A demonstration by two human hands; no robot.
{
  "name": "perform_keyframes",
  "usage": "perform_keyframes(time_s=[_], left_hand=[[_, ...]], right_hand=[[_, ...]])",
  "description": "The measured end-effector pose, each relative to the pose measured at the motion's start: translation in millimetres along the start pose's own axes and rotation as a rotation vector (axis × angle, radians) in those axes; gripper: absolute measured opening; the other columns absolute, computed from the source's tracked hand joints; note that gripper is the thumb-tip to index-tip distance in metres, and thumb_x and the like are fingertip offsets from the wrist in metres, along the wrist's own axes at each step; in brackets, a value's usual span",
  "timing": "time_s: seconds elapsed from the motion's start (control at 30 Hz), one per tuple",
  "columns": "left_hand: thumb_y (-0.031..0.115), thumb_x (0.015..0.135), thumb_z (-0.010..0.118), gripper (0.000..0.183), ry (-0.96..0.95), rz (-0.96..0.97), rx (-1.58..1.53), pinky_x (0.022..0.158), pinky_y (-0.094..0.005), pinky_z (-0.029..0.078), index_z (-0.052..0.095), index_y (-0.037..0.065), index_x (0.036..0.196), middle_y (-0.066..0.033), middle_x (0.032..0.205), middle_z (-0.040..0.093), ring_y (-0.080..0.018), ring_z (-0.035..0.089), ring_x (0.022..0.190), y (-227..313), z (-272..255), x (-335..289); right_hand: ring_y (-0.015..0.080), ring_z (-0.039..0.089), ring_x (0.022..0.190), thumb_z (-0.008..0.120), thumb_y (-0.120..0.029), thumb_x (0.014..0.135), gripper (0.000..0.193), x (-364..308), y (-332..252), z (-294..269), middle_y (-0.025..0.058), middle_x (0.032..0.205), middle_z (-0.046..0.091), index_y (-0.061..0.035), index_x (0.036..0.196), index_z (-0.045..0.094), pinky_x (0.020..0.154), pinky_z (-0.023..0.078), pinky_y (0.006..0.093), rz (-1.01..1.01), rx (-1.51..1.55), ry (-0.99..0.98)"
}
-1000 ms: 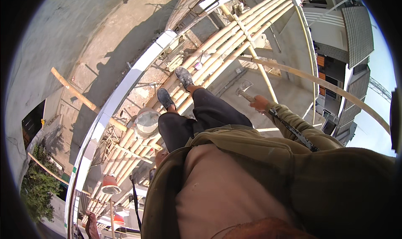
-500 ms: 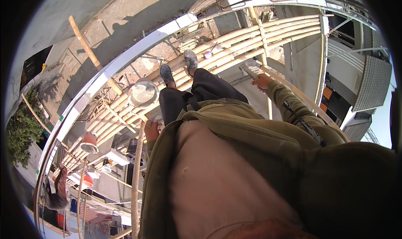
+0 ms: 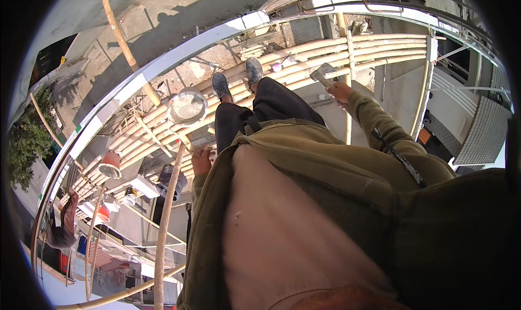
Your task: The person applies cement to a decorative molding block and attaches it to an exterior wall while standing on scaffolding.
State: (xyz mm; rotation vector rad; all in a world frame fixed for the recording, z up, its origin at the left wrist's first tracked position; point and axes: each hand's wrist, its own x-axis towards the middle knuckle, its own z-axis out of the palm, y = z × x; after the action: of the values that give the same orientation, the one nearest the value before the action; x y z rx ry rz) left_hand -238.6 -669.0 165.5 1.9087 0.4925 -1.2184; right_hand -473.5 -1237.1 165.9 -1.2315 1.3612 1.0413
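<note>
My right hand (image 3: 341,94) is closed round the handle of a flat-bladed trowel (image 3: 324,71), held out to the right of my knees. Its grey blade points away from me. At my left side, my left hand (image 3: 201,161) is low beside my jacket, fingers loosely bent and apart, with nothing visible in it. Just left of that hand stands a bamboo pole (image 3: 167,223), apart from the fingers. A round bucket (image 3: 188,108) with pale grey material inside sits on the bamboo platform (image 3: 304,61), left of my feet.
My shoes (image 3: 221,84) rest on the platform's poles, which have gaps between them. A pale curved ledge (image 3: 179,46) runs beyond it, with ground far below. A reddish bucket (image 3: 110,164) stands farther left. A small purple thing (image 3: 277,67) lies near my right foot. Another person (image 3: 65,223) is at far left.
My left hand has come away from the bamboo pole's upper end. My right hand has raised the trowel, so more of its blade shows. The view has shifted slightly.
</note>
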Motion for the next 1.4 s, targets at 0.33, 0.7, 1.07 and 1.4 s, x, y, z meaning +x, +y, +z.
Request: perform_keyframes(time_s=[0.33, 0.7, 1.07, 1.4], left_hand=[[0.020, 0.094, 0.062, 0.032, -0.071, 0.482, 0.743, 0.093, -0.0505, 0.051, 0.067, 0.001, 0.119, -0.0199, 0.116, 0.068, -0.0424, 0.064, 0.108, 70.2, 88.3, 74.6], [0.023, 0.094, 0.065, 0.068, 0.103, 0.979, 0.951, 0.125, -0.0603, 0.014, 0.038, 0.004, 0.153, -0.0121, 0.161, 0.033, -0.0302, 0.022, 0.155, 160.1, 284.2, 321.2], [0.038, 0.097, 0.065, 0.070, 0.066, 1.018, 1.035, 0.123, -0.0594, 0.009, 0.036, 0.025, 0.159, 0.0033, 0.158, 0.045, -0.0224, 0.032, 0.149, 212.3, 354.5, 448.4], [0.036, 0.095, 0.067, 0.065, 0.109, 1.068, 1.050, 0.120, -0.0579, 0.014, 0.043, 0.025, 0.155, 0.0025, 0.152, 0.047, -0.0222, 0.036, 0.143, 205.2, 355.1, 454.1]], right_hand=[[0.0205, 0.059, 0.055, 0.060, -0.032, 0.099, 0.033, 15.8, -29.8, 35.0, 0.0103, 0.074, 0.053, -0.0009, 0.108, 0.050, 0.045, 0.052, 0.0389, -0.033, -0.164, 0.021], [0.0565, 0.061, 0.088, 0.055, -0.028, 0.102, 0.034, 146.8, -57.1, 113.5, 0.0369, 0.093, 0.064, 0.0009, 0.117, 0.045, 0.077, 0.044, 0.0639, -0.448, -0.301, 0.460], [0.0563, 0.059, 0.079, 0.052, -0.028, 0.106, 0.030, 288.1, -168.1, 127.2, 0.0331, 0.079, 0.063, 0.0009, 0.108, 0.044, 0.071, 0.045, 0.0629, -0.622, -0.109, 0.726], [0.0548, 0.061, 0.074, 0.054, -0.026, 0.104, 0.031, 324.8, -175.8, 122.9, 0.0324, 0.079, 0.065, 0.0022, 0.116, 0.048, 0.067, 0.046, 0.0623, -0.685, -0.168, 0.816]])
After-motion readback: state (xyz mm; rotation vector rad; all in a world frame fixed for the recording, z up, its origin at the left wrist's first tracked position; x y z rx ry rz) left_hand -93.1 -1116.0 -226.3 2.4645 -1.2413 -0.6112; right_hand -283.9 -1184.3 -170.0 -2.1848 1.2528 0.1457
